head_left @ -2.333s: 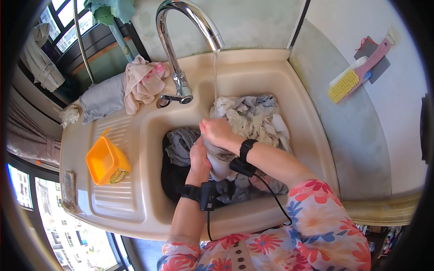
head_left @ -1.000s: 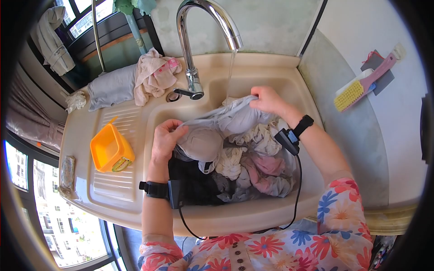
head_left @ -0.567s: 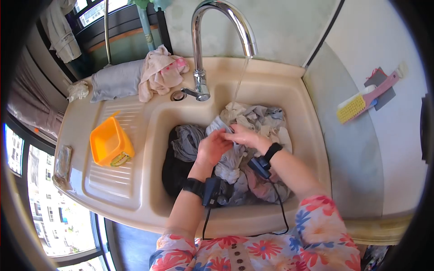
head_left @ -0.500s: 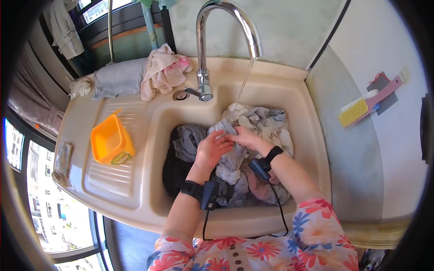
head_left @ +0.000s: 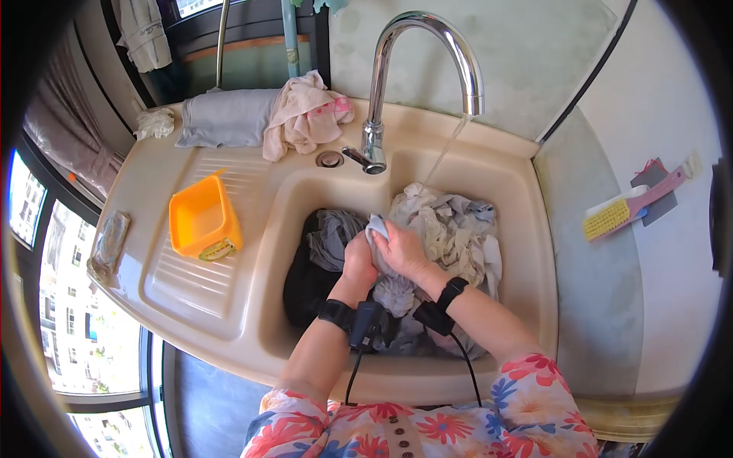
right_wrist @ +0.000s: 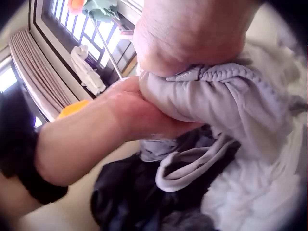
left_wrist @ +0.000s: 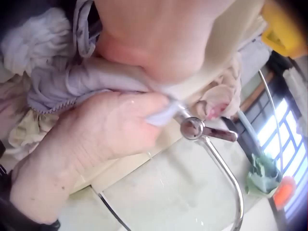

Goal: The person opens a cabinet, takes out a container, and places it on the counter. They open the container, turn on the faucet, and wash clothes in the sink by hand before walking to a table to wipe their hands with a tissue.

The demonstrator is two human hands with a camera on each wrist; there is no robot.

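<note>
Over the sink basin (head_left: 546,305), both hands grip a light grey bra bunched between them. The left hand (head_left: 359,262) curls round its lower part. Close beside it, the right hand (head_left: 405,250) squeezes the upper part, and a fold of the bra (head_left: 376,227) pokes out above its thumb. In the right wrist view, a gathered edge and a loose strap (right_wrist: 175,180) of the bra hang below the hands. Wet laundry lies under them: a cream and white heap (head_left: 450,229), a grey garment (head_left: 334,238) and black cloth (head_left: 301,286).
Water runs from the chrome faucet (head_left: 374,137) into the basin. On the ribbed drainboard stands a yellow plastic container (head_left: 202,217). A folded grey cloth (head_left: 229,118) and a pink-beige cloth (head_left: 305,118) lie along the back ledge. A yellow-bristled brush (head_left: 611,217) hangs on the right wall.
The bra was stretched wide between the hands a second ago, then bunched in loosely spread fingers; now both hands clench it close together. The head view has shifted, so the faucet appears farther right.
</note>
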